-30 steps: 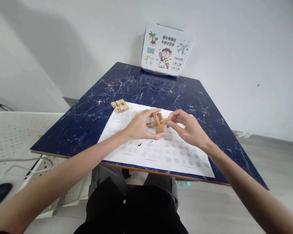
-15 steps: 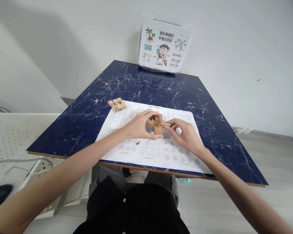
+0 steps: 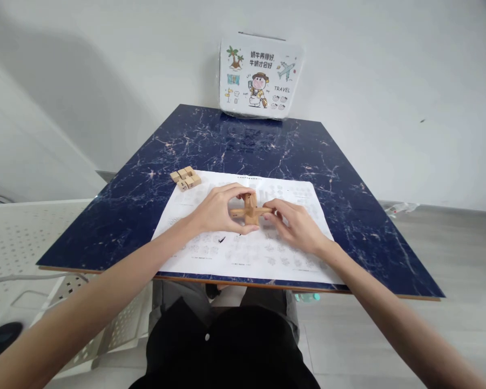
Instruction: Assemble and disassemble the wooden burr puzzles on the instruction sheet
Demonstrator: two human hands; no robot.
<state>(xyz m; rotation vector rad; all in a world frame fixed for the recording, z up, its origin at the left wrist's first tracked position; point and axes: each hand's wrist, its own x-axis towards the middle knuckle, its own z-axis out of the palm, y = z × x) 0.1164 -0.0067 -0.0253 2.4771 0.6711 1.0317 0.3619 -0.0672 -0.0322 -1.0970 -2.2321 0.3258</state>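
Note:
Between my hands is a cross of interlocked wooden puzzle pieces (image 3: 251, 214), with dark marks written on some faces. My left hand (image 3: 221, 210) grips it from the left, thumb on the near end and fingers on the far end. With thumb and fingertips, my right hand (image 3: 294, 221) pinches the wooden bar that sticks out to the right. Beneath lies a white printed sheet (image 3: 210, 262) covered in small diagrams. Notched wooden pieces (image 3: 186, 179), some with numbers, rest at the sheet's far left corner.
The sheet lies on a dark blue marbled table (image 3: 146, 189). A white box (image 3: 261, 75) with cartoon prints stands at its back edge against the wall. To the left is a white perforated surface (image 3: 16, 232) with a cable and a black round object (image 3: 2, 343).
The whole view has shifted a little, so the table and box sit further left. Both hands keep their hold on the wooden cross, which looks slightly turned.

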